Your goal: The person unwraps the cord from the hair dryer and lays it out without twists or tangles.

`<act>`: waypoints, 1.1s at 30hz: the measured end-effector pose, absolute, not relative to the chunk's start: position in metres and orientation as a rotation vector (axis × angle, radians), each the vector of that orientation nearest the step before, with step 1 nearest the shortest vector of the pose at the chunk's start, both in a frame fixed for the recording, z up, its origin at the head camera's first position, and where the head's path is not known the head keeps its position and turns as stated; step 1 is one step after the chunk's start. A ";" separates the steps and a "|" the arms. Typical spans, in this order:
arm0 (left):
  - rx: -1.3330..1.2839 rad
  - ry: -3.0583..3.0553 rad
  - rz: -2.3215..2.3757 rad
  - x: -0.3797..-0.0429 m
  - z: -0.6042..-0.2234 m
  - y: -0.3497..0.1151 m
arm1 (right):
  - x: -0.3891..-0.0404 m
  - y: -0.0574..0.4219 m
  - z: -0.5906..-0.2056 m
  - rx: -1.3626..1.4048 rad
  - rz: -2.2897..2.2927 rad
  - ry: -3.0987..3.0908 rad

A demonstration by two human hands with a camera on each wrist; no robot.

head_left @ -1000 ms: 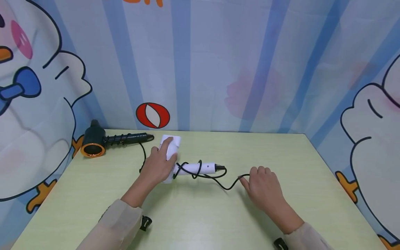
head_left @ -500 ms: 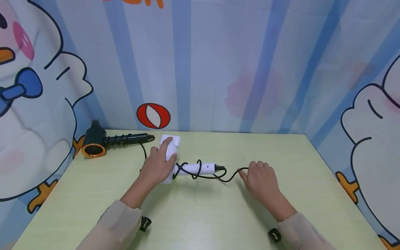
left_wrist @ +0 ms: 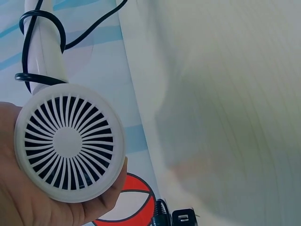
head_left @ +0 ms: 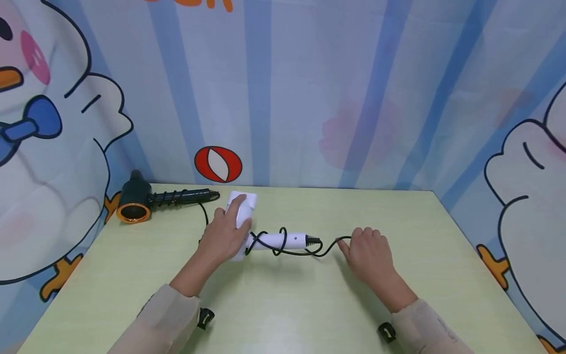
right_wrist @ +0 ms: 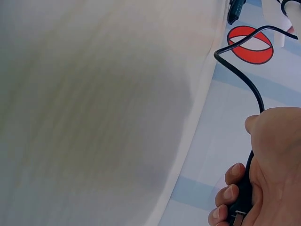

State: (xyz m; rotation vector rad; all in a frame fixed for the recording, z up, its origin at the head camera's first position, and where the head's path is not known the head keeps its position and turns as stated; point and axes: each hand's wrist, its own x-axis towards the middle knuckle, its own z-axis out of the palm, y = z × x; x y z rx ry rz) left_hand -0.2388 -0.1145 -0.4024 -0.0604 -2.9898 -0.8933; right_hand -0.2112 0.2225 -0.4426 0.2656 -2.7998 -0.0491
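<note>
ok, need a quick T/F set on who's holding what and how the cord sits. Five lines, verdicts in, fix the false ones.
1. The left hand grips the white hair dryer. True.
2. The right hand holds the black cord. True.
3. The black cord is fully unwound. False: loops of it wrap round the white hair dryer's handle.
4. The dark hair dryer has an orange rim round its opening. True.
5. The dark hair dryer lies to the right of the white one. False: it lies to the left, with no hand on it.
</note>
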 end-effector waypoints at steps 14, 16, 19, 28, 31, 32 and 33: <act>-0.072 -2.993 -0.880 -0.237 -0.400 -0.112 | -0.225 0.222 -0.440 0.210 -0.057 -2.838; -0.072 -2.995 -0.884 -0.237 -0.399 -0.112 | -0.226 0.222 -0.439 0.196 -0.065 -2.844; -0.072 -2.999 -0.885 -0.237 -0.399 -0.112 | -0.227 0.223 -0.439 0.182 -0.062 -2.854; -0.091 -2.995 -0.895 -0.235 -0.397 -0.112 | -0.230 0.221 -0.437 0.168 -0.063 -2.855; -0.090 -2.994 -0.897 -0.235 -0.397 -0.112 | -0.232 0.221 -0.434 0.171 -0.060 -2.838; -0.086 -2.996 -0.893 -0.235 -0.397 -0.111 | -0.233 0.221 -0.433 0.171 -0.057 -2.838; -0.085 -2.997 -0.893 -0.235 -0.396 -0.111 | -0.233 0.221 -0.431 0.170 -0.053 -2.841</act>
